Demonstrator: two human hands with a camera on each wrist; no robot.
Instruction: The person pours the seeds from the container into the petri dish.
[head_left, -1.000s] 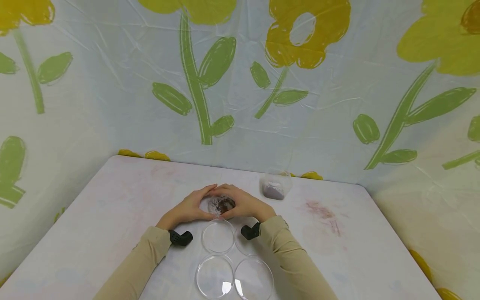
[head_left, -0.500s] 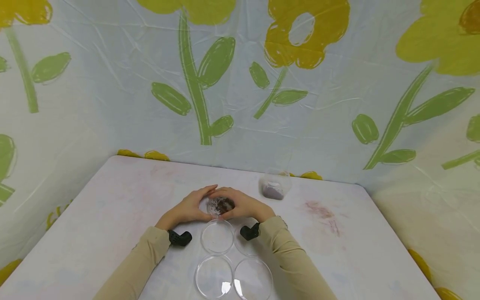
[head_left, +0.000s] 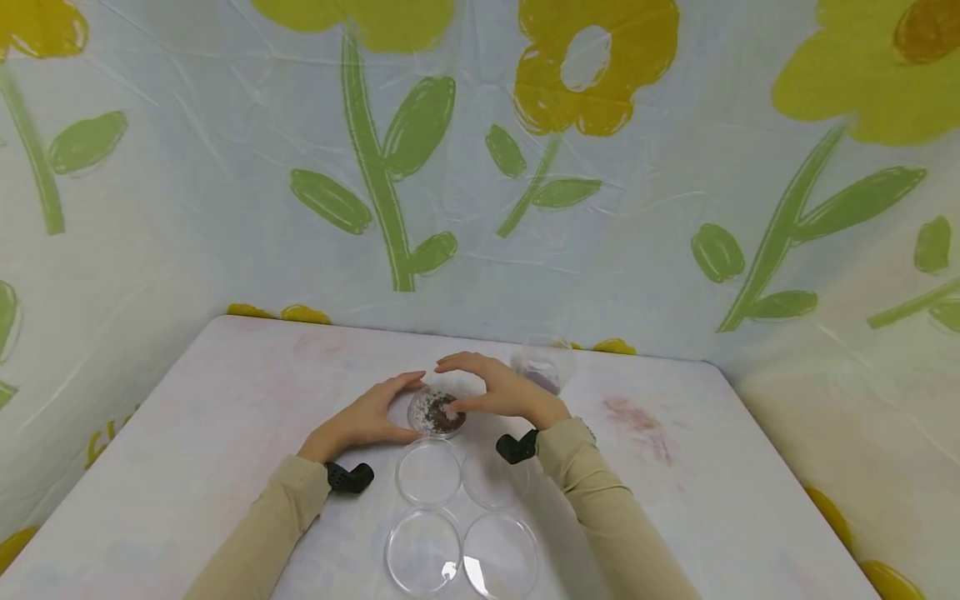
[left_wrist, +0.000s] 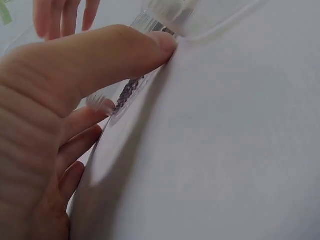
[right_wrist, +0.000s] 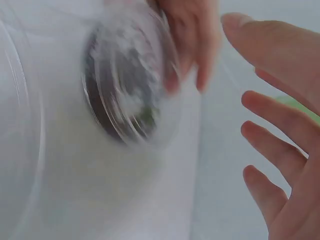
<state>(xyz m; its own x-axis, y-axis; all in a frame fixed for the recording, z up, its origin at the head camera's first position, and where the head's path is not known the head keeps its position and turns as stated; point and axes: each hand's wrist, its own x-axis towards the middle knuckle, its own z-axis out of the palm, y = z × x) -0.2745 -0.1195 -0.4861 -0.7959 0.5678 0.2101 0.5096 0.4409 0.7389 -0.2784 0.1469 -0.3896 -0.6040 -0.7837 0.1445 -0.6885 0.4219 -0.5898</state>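
Note:
My left hand (head_left: 362, 418) has its thumb and fingers curled round a clear round dish (head_left: 431, 414) that holds dark granules mixed with white bits. In the left wrist view the thumb lies along the near side of the dish (left_wrist: 131, 92), and fingertips touch the far side. Just right of the dish is my right hand (head_left: 504, 388), fingers spread and holding nothing; its thumb overlaps the dish in the head view. The right wrist view has the right hand (right_wrist: 287, 110) apart from the dish (right_wrist: 127, 80), which is blurred there.
Several clear round dishes lie nearer me, among them a front left dish (head_left: 424, 552) and a front right dish (head_left: 500, 556). A clear container (head_left: 542, 373) with greyish-purple contents stands at the back right. A flowered cloth (head_left: 465, 292) hangs behind the table.
My right hand has come off the dish and moved up and to the right, its fingers spreading. The left hand stays round the dish. The head view has shifted slightly.

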